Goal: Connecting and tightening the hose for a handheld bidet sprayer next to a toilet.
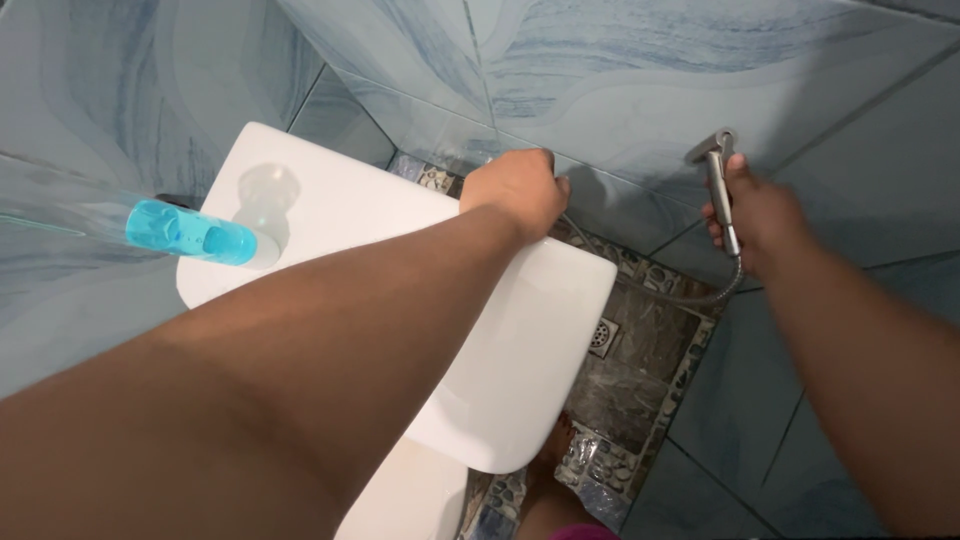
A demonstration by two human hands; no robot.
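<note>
Fingers of the right hand (pixel 760 215) wrap shut round the metal spray nozzle (pixel 722 185), its head up against the blue wall tiles (pixel 700 60), the hose (pixel 690 297) looping down behind. The left hand (pixel 515 190) curls closed over the back edge of the white cistern lid (pixel 330 215) — what it grips, if anything, cannot be told. Risks: the lid could shift under a lean, and the blue bottle (pixel 190 232) at its corner could tip onto the pebbled floor (pixel 640 350) — wet, likely slippery.
</note>
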